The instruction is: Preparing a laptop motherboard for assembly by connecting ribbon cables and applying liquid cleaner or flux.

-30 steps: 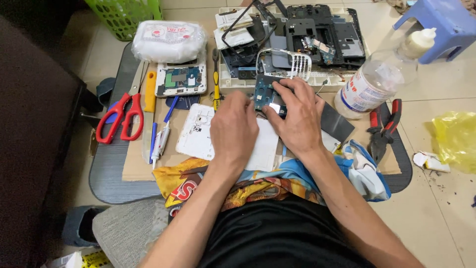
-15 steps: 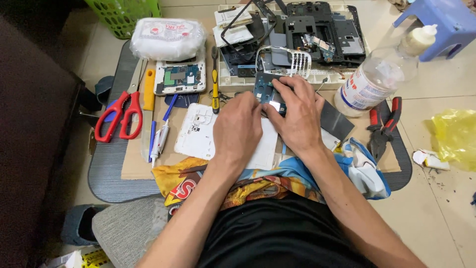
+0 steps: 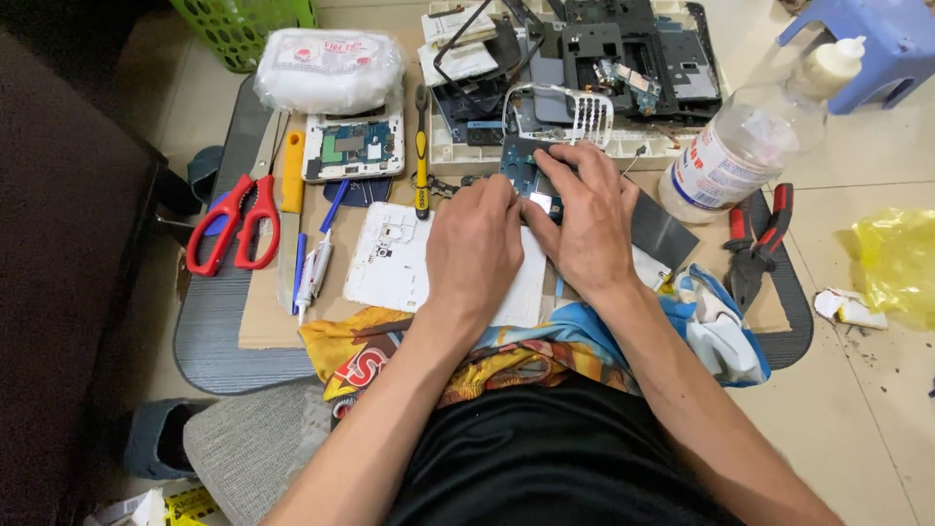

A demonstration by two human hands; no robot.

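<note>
Both hands meet over a small blue-green circuit board (image 3: 523,168) at the middle of a cardboard work surface (image 3: 261,317). My left hand (image 3: 476,248) lies palm down, covering most of a white phone back cover (image 3: 390,258), its fingertips at the board's near edge. My right hand (image 3: 584,214) presses its fingers on the board's right side. The grip itself is hidden under the fingers.
Red scissors (image 3: 232,224), a yellow-handled cutter (image 3: 291,175), a yellow-black screwdriver (image 3: 421,166), an opened phone body (image 3: 354,151), a wrapped white pack (image 3: 329,70), a tray of dismantled parts (image 3: 623,58), a clear bottle (image 3: 740,151), red pliers (image 3: 760,239), a blue stool (image 3: 877,44), a coloured cloth (image 3: 711,326).
Both hands stay on the circuit board; only the fingers shift slightly. The view has moved a little.
</note>
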